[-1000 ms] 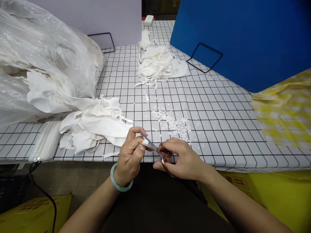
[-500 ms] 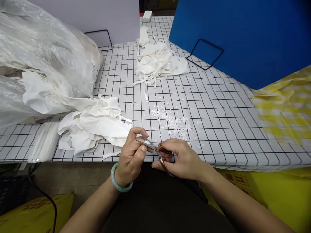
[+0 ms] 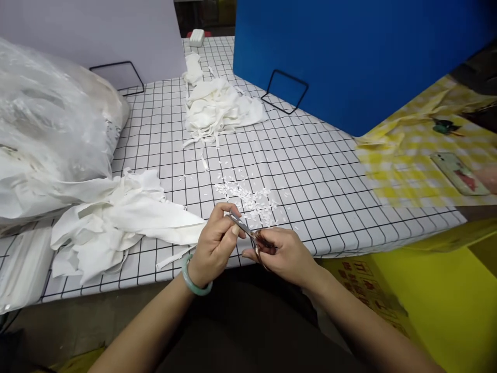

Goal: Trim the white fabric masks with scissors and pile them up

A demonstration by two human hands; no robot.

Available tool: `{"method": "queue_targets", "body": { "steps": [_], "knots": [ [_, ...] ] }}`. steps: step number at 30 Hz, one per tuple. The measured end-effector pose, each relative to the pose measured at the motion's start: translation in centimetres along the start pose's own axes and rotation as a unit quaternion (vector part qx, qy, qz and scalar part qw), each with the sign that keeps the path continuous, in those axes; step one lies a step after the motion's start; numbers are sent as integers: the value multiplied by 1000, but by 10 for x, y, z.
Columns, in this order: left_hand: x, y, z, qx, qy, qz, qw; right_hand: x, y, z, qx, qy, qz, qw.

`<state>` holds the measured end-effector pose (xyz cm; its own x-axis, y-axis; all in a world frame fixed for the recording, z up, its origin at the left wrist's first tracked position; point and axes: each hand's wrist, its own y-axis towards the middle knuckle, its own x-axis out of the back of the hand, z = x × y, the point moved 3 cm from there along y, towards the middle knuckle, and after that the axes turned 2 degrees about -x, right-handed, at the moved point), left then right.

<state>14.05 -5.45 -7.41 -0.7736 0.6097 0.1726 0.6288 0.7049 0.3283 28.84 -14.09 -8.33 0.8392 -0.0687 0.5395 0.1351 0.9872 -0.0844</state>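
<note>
My right hand [image 3: 285, 254] grips a pair of scissors [image 3: 244, 226] by its bronze-coloured handles. The blades look closed together and point up and left into the fingers of my left hand [image 3: 217, 241]. That hand, with a green bangle [image 3: 193, 280] at the wrist, is curled with thumb and fingers pinched near the blade tips. White cloth [image 3: 155, 217] with straps stretches from the left and passes behind this hand. Its pinched end is hidden by the fingers. Just beyond both hands lie many small white clippings [image 3: 252, 202] on the checked tablecloth [image 3: 306, 171].
A clear plastic bag [image 3: 58, 119] bulges at left above a white power strip [image 3: 25, 264]. More white cloth [image 3: 221, 106] is heaped further back. A grey panel [image 3: 97, 36] and a blue panel [image 3: 330, 57] stand behind. At right, a phone [image 3: 458, 173] lies on yellow checked cloth [image 3: 399, 166].
The view has turned to the right, bringing the phone into sight. The scissor blades, apart before, have come together at my left fingers.
</note>
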Motion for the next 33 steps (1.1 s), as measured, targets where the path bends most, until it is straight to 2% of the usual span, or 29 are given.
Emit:
{"method": "queue_targets", "body": {
  "steps": [6,10,14,16,18,20,22,23,25,27,28,30,33],
  "knots": [
    [-9,10,10,34,-6,22,999,-5,-4,-28,-103,104,-5,989],
    [-4,5,12,46,-13,10,999,2,-3,-32,-124,148,-3,981],
    [0,-7,-8,44,-10,-6,999,-2,1,-17,-56,259,4,964],
    [1,-15,-25,24,4,13,1000,-16,5,-6,-35,337,28,940],
    [6,-25,-38,-7,33,33,999,-33,9,4,-46,389,51,919],
    [24,-37,-39,-7,88,8,996,-48,13,11,-70,411,71,906],
    [56,-50,-27,17,184,-81,979,-56,17,16,-83,417,93,900],
    [76,-57,-17,32,247,-132,959,-58,19,19,-83,415,105,900],
    [119,-65,2,55,389,-211,895,-59,22,23,-80,396,117,907],
    [158,-60,21,91,493,-210,839,-59,27,27,-74,365,106,922],
    [173,-53,28,99,520,-190,827,-60,30,30,-67,346,95,931],
    [195,-33,34,94,529,-146,831,-65,37,35,-47,301,64,950],
    [203,-2,18,56,502,-100,857,-72,50,44,-11,255,31,966]
  ]
}}
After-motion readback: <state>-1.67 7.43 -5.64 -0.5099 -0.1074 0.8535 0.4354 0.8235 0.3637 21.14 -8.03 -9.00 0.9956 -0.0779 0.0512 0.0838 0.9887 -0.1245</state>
